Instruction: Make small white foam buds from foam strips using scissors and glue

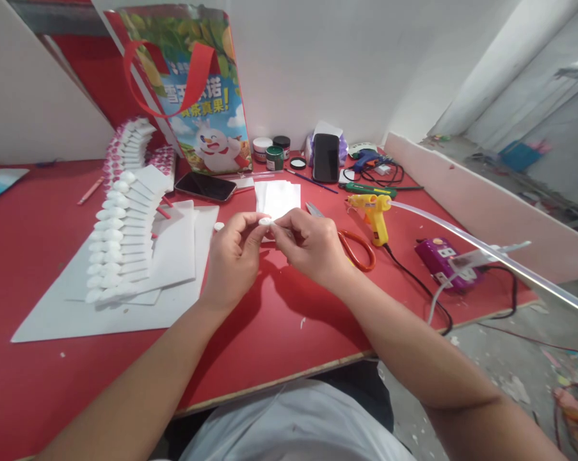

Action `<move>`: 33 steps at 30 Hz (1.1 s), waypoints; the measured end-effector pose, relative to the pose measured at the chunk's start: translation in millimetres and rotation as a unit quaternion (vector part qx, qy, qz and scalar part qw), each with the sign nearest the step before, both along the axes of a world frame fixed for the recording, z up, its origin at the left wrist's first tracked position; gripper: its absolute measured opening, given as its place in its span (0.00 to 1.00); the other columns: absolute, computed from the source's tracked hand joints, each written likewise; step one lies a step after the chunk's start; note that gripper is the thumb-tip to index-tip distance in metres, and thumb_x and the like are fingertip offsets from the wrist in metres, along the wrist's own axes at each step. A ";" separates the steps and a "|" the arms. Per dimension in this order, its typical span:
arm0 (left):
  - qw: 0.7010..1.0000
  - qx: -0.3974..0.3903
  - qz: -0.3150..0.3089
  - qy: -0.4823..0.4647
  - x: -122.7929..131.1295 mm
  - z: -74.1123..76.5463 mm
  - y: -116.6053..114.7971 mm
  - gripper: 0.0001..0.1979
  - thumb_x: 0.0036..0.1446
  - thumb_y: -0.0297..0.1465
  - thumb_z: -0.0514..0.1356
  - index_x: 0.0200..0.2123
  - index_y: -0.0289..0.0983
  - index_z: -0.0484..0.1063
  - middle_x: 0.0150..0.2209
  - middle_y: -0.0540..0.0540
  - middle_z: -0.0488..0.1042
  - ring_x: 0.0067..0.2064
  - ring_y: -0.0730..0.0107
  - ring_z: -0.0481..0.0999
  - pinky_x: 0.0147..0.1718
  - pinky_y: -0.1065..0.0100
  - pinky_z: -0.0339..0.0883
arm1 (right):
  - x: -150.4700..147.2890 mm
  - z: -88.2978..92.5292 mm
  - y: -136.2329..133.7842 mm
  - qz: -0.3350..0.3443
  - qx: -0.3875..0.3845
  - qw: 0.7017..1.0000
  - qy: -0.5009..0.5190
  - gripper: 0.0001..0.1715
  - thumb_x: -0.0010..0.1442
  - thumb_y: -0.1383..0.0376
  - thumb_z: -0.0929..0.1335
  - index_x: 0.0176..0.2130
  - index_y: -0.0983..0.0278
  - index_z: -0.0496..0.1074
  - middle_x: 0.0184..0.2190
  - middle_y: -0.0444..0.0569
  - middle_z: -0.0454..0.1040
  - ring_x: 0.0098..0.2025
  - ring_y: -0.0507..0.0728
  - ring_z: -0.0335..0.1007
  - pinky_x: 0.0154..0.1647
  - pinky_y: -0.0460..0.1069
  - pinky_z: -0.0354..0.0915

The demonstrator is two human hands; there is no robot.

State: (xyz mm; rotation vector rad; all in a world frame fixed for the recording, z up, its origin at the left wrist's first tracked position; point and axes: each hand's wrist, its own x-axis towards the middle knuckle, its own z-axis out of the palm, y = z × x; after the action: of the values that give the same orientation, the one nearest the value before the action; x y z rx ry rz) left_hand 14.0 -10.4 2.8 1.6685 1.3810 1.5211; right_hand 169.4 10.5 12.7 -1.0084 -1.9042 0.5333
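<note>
My left hand [233, 256] and my right hand [312, 243] meet above the red table [279, 320]. Both pinch one small white foam piece [265, 221] between their fingertips. A small stack of white foam strips [278, 197] lies just behind the hands. A tiny white round piece [218, 226] rests on the table left of my left hand. Orange-handled scissors [353, 246] lie partly hidden under my right hand.
A curved row of white foam pieces [118, 224] lies on white sheets [173, 256] at left. A yellow glue gun [375, 214], purple power strip [440, 259], two phones [205, 186], paint jars [274, 155] and a printed bag [200, 96] stand around. A clear stick [485, 253] crosses the right.
</note>
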 end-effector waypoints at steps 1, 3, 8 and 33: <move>1.000 0.001 0.006 -0.005 0.7 -0.6 0.0 0.09 0.65 0.37 0.64 0.40 0.37 0.77 0.38 0.46 0.83 0.37 0.67 0.82 0.38 0.69 0.78 | -0.8 -1.0 -0.6 0.000 0.013 1.000 -0.011 0.12 0.67 0.62 0.66 0.32 0.63 0.69 0.24 0.43 0.72 0.25 0.49 0.64 0.29 0.46 0.57; 1.000 0.009 0.016 -0.009 1.9 -2.3 0.0 0.09 0.64 0.37 0.64 0.40 0.37 0.78 0.37 0.46 0.83 0.38 0.66 0.83 0.39 0.69 0.78 | -1.5 -2.4 -0.8 0.003 0.023 0.999 -0.028 0.11 0.68 0.63 0.65 0.33 0.63 0.69 0.25 0.44 0.75 0.26 0.50 0.66 0.30 0.46 0.58; 0.996 0.065 0.024 0.053 1.1 -9.1 1.9 0.09 0.65 0.33 0.63 0.43 0.36 0.81 0.37 0.46 0.85 0.36 0.66 0.84 0.39 0.67 0.79 | 1.2 -4.7 3.8 0.021 -0.012 1.000 -0.014 0.10 0.68 0.64 0.65 0.33 0.62 0.68 0.27 0.45 0.77 0.28 0.51 0.70 0.32 0.46 0.61; 0.992 -0.041 -0.121 0.011 -17.1 -1.2 11.8 0.12 0.67 0.41 0.60 0.44 0.38 0.75 0.40 0.44 0.81 0.39 0.65 0.81 0.43 0.65 0.76 | 8.5 7.4 19.4 0.077 -0.409 0.874 0.250 0.24 0.71 0.48 0.64 0.34 0.65 0.70 0.26 0.50 0.79 0.20 0.53 0.73 0.22 0.47 0.71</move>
State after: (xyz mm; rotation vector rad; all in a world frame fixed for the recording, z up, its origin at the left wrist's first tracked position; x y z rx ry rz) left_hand -3.0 1.4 1.6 1.7359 1.1858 1.2945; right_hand 177.9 29.9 20.1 -1.0748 -1.2757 1.6159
